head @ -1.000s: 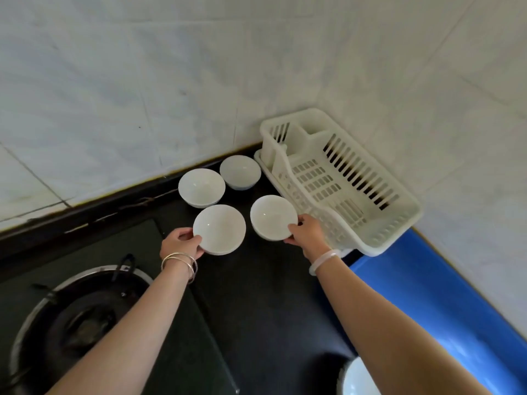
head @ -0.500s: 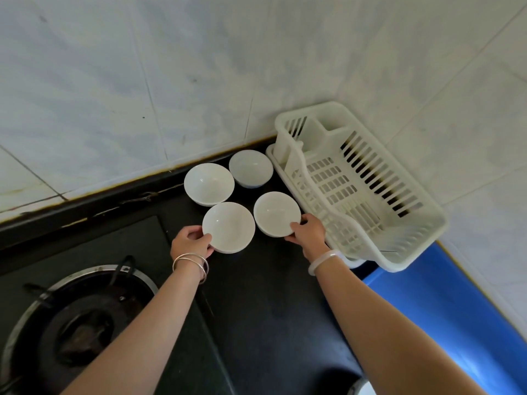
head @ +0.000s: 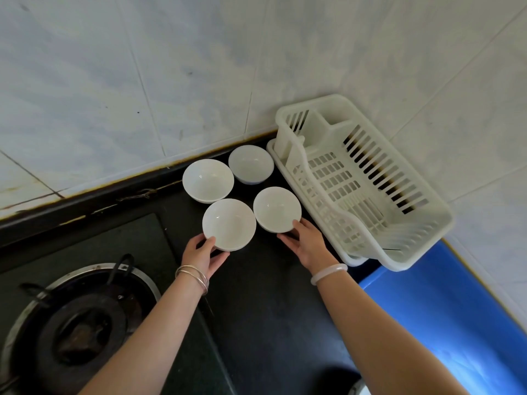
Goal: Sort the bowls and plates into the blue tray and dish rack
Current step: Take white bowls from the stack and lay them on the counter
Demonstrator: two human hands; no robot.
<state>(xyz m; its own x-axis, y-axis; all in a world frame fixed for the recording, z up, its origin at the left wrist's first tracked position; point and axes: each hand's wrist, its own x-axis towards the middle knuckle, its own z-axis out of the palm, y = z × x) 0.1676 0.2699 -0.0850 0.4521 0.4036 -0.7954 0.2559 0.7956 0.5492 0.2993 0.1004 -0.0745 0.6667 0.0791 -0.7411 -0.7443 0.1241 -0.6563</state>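
Observation:
Several white bowls stand on the black counter near the wall. My left hand (head: 204, 253) grips the near-left bowl (head: 229, 223) at its front rim. My right hand (head: 306, 242) holds the near-right bowl (head: 276, 208) by its lower right edge. Behind them sit a far-left bowl (head: 208, 179) and a far-right bowl (head: 251, 163), both untouched. The white plastic dish rack (head: 368, 192) lies empty to the right of the bowls, in the corner. The blue tray (head: 445, 315) stretches along the right wall below the rack.
A gas burner (head: 77, 329) with a black pan support sits at the lower left. Tiled walls (head: 171, 81) close off the back and right sides. A white rim (head: 356, 390) pokes in at the bottom edge beside my right forearm.
The view has shifted slightly, so bowls and rack sit further right in frame. Both hands keep their hold on the same two near bowls, which stay on the counter.

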